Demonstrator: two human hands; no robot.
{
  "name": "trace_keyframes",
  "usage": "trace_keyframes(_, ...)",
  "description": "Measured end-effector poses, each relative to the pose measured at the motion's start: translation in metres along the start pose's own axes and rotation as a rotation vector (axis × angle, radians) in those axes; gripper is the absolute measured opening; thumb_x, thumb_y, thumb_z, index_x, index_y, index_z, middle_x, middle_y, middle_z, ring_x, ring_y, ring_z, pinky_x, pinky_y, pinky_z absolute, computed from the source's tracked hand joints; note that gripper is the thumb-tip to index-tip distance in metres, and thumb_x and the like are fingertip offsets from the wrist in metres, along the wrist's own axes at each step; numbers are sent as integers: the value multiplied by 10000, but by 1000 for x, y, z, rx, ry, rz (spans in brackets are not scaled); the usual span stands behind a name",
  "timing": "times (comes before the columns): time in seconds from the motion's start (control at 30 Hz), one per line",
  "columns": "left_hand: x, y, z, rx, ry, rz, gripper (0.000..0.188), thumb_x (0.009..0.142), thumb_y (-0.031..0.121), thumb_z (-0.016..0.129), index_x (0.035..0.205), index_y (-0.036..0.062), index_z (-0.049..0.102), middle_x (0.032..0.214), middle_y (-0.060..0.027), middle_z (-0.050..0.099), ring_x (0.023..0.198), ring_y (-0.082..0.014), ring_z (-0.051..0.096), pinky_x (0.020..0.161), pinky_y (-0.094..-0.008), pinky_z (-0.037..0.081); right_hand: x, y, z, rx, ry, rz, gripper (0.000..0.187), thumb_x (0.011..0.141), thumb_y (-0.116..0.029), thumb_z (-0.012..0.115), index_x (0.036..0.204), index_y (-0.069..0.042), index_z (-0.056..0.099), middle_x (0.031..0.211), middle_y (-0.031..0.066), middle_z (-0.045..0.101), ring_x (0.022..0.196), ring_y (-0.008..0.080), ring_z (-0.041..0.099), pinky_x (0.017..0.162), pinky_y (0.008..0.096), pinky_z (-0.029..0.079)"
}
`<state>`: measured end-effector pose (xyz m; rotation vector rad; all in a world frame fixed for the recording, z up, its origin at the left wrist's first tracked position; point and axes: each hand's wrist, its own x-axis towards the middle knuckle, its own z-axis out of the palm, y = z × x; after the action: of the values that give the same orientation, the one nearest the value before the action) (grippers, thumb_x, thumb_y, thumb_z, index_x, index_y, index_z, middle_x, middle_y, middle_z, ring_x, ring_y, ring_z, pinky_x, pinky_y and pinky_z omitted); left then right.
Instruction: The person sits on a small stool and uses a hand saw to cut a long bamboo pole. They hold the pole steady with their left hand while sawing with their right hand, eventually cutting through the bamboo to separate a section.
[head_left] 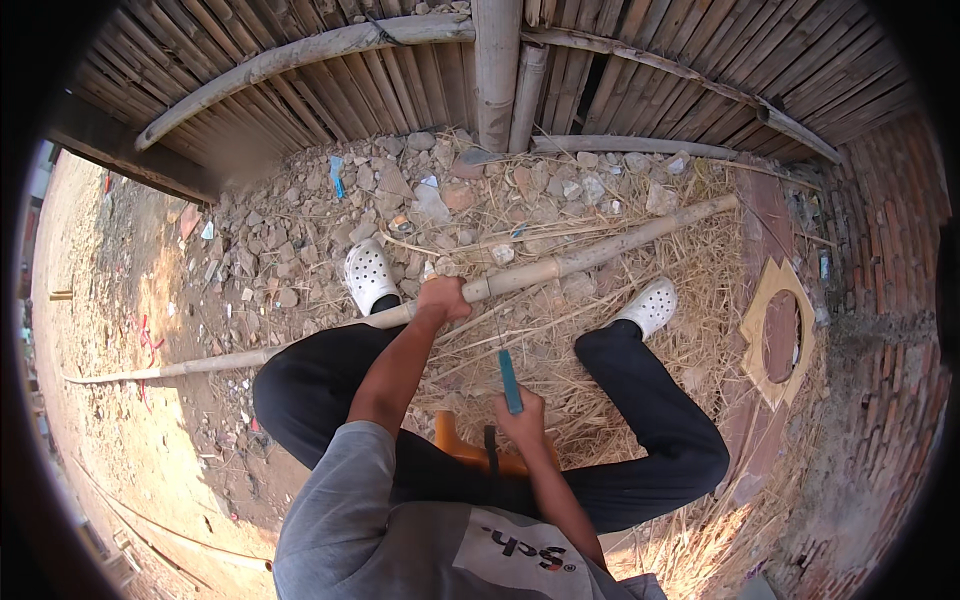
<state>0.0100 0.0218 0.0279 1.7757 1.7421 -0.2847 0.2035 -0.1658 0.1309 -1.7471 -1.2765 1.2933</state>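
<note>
Over straw point(690, 278) and rubble point(285, 248), the bamboo pole point(545, 270) is gripped near its middle by the left hand point(443, 297). On the pole's near side, a blue tool point(510, 380) is held in the right hand point(521, 418); whether the pole is touched by it cannot be told. The pole is probably best pinned firmly, fingers clear of the tool's path, with short, even strokes used.
</note>
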Motion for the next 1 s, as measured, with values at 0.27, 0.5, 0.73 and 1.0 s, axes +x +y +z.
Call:
trace_keyframes(0.27, -4, 3, 2, -15, 28, -21, 411, 669, 285, 619, 1047, 146, 701, 985, -147, 710, 930, -311, 687, 794, -406, 561, -79, -33, -48, -9, -57, 3, 148, 782, -79, 621, 672, -8, 549, 525, 69, 491, 477, 135, 476, 495, 311, 416)
trace_keyframes(0.5, 8, -1, 17, -11, 53, -13, 408, 649, 265, 613, 1022, 136, 716, 948, -154, 714, 890, -313, 696, 789, -402, 562, -74, -28, -30, -50, 31, -31, 184, 780, -91, 635, 660, -15, 519, 509, 62, 467, 470, 133, 464, 476, 312, 395)
trace_keyframes(0.73, -17, 16, 6, -38, -6, -30, 422, 658, 306, 630, 1035, 140, 721, 1003, -157, 707, 959, -304, 680, 861, -399, 538, -83, -52, -56, -7, -47, 35, 148, 774, -93, 642, 689, -20, 546, 533, 41, 485, 481, 112, 474, 487, 285, 414)
trace_keyframes(1.0, -34, 23, -37, -39, 101, -8, 400, 638, 268, 624, 1007, 146, 718, 961, -166, 707, 890, -341, 686, 802, -416, 556, -40, 7, -31, 116, -12, -23, 136, 781, -113, 640, 724, 4, 600, 538, 55, 537, 513, 111, 537, 519, 304, 464)
